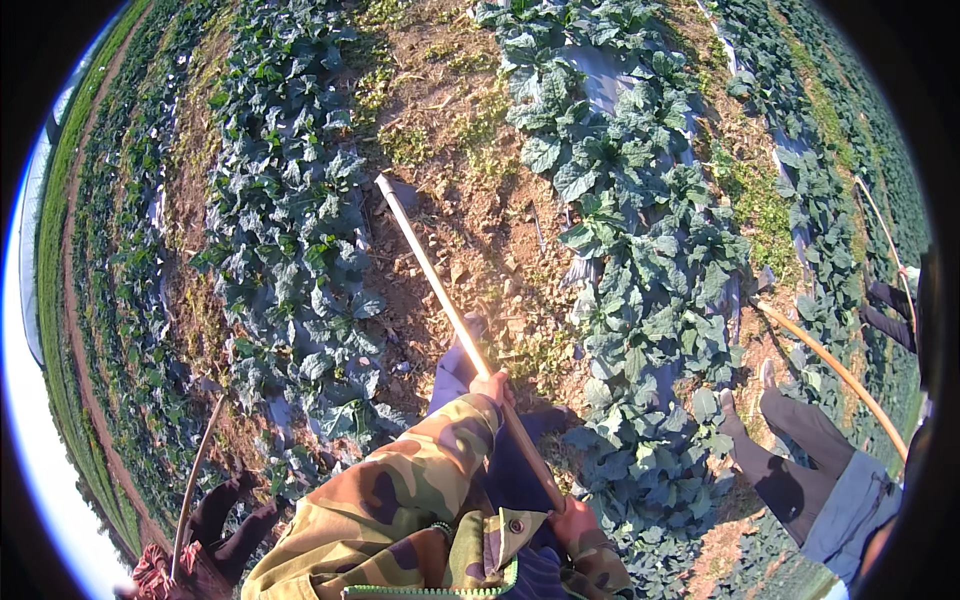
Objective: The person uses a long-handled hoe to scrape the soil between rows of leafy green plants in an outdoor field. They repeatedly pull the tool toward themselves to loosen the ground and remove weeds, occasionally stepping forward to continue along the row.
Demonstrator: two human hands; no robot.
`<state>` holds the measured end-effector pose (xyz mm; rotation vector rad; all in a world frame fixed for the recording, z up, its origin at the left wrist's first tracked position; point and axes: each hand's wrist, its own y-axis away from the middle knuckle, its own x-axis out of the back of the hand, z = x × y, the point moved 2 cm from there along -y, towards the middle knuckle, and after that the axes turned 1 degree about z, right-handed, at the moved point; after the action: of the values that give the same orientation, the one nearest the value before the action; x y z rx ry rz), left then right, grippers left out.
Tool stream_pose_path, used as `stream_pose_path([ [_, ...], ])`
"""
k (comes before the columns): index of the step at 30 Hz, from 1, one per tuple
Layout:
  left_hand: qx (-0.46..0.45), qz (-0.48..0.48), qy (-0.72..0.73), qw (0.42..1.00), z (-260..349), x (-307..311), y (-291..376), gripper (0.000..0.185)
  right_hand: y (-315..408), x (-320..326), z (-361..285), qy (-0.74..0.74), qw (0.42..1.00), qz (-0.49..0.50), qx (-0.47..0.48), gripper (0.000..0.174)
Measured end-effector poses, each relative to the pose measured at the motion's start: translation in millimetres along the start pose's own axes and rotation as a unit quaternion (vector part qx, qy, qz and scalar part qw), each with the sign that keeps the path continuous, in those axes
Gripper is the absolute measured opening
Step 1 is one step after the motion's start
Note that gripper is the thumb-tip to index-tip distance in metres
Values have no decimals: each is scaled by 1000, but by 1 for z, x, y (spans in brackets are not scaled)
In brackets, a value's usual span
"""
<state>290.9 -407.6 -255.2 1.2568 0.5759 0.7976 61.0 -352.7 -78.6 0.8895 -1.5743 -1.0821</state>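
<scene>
A long-handled hoe slants across the middle of the view, its pale wooden handle (pixel 439 289) running from lower right to upper left. My left hand (pixel 491 388), below a camouflage sleeve, is wrapped around the handle near its middle. Closer to my body, my right hand (pixel 574 521) grips the rear part of the same handle. The grey hoe blade (pixel 403 195) is at the far end, over the soil beside the left crop row; whether it touches the ground I cannot tell. Loose, cloddy soil (pixel 487 247) with scattered weeds lies in the furrow before me.
Leafy kale-like rows flank the furrow, left (pixel 292 195) and right (pixel 645 247), with plastic mulch film (pixel 600 75) showing between plants. A co-worker in grey trousers (pixel 795 465) stands right near another hoe handle (pixel 832 356). Other people with long handles are at far right and lower left (pixel 225 532).
</scene>
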Motion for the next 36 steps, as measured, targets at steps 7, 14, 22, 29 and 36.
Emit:
stream_pose_path([
  [7,-20,-54,-22,998,16,-12,11,21,-8,5,-14,-220,973,-8,62,44],
  [14,57,-40,51,996,-30,-8,1,16,79,12,64,-46,996,-57,-57,29],
  [22,161,-49,-81,982,-85,-16,31,14,119,-10,138,-146,971,-134,-133,39],
  [29,132,-13,-17,991,-73,-6,25,18,105,-15,123,13,991,-63,-120,36],
  [36,69,-25,33,997,-22,6,4,20,64,-6,60,12,999,10,-52,27],
])
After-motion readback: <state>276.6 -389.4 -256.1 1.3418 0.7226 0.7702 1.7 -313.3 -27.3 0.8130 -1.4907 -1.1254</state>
